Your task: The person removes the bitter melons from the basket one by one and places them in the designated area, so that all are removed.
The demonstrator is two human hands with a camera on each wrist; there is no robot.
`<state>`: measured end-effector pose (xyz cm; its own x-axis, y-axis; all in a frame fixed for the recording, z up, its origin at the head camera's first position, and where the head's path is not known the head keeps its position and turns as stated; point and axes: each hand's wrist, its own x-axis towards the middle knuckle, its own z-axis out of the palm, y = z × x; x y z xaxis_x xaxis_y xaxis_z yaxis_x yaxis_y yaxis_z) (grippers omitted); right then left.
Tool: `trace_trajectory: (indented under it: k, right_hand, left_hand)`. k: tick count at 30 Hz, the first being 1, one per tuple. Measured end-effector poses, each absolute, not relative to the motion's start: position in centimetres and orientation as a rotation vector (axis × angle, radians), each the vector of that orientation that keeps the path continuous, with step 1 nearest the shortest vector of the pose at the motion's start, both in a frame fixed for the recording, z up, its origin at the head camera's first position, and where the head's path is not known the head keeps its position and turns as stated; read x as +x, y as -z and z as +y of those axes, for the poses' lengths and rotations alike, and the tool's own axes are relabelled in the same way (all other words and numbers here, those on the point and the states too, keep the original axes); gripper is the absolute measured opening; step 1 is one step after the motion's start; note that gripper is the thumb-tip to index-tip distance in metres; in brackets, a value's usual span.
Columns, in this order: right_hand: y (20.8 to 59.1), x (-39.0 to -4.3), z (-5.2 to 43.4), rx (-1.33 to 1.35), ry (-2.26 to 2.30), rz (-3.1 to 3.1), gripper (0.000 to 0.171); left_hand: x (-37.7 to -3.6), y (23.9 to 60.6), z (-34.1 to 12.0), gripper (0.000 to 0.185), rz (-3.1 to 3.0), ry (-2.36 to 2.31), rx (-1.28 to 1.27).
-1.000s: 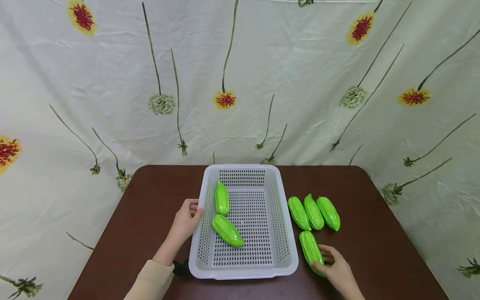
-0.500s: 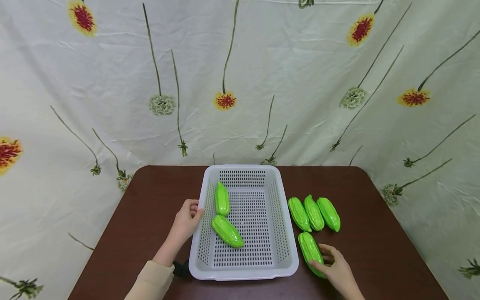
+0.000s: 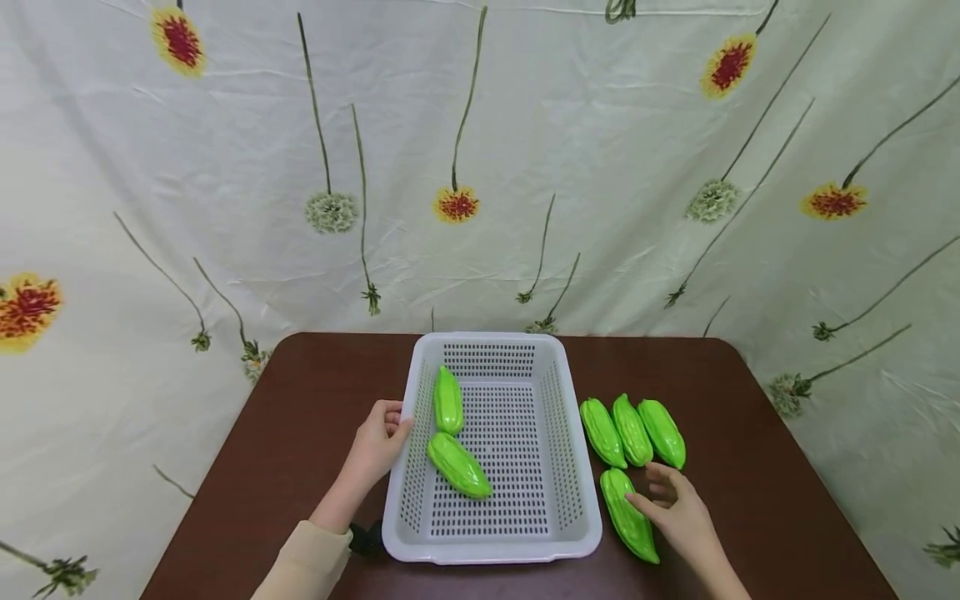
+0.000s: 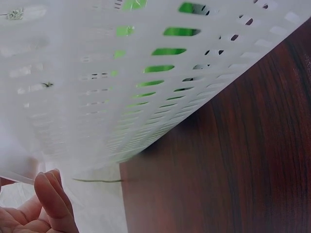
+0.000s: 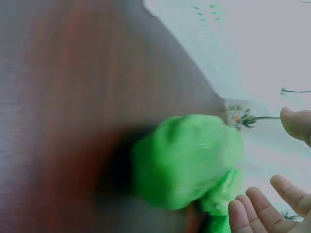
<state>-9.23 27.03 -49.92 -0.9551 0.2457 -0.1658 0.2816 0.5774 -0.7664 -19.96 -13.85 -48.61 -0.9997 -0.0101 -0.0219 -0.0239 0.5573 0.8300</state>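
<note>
Left hand (image 3: pixel 377 446) grips rim of white basket (image 3: pixel 577 492). Right hand (image 3: pixel 677 510), fingers relaxed, holding nothing, touches green gourd (image 3: pixel 627 514) lying on brown table (image 3: pixel 757 467).

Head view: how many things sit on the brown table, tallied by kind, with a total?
Green ridged plastic gourds: 6, that is 2 in the basket and 4 on the table
White perforated plastic basket: 1
Total: 7

From my feed, a dark brown wooden table (image 3: pixel 300 417) fills the lower middle, backed everywhere by a wrinkly cream cloth (image 3: pixel 600 167) printed with long-stemmed flowers.
</note>
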Motion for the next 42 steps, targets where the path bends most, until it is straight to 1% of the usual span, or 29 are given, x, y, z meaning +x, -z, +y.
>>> trace_trajectory:
  k: [9,17,25,34,42]
  right_hand:
    - [47.5,-11.3,26.6,0.430,1.416,2.774,0.066]
    - [45.4,-13.3,25.3,0.306,1.495,2.824,0.061]
    - [43.0,-15.7,23.6,0.154,1.609,2.816,0.060]
    - [40.8,-17.7,20.6,0.027,1.685,2.799,0.060]
    - [40.5,-18.8,17.5,-0.066,1.745,2.711,0.058]
  left_hand:
    - [-19.9,48.5,-13.9,0.037,2.747,-1.478,-0.035]
    - [-19.9,48.6,-13.9,0.037,2.744,-1.469,-0.045]
    - [-19.9,48.5,-13.8,0.037,2.750,-1.473,-0.047]
    - [-19.8,48.5,-13.8,0.037,2.763,-1.477,-0.049]
    - [-19.7,48.3,-13.8,0.037,2.765,-1.488,-0.041]
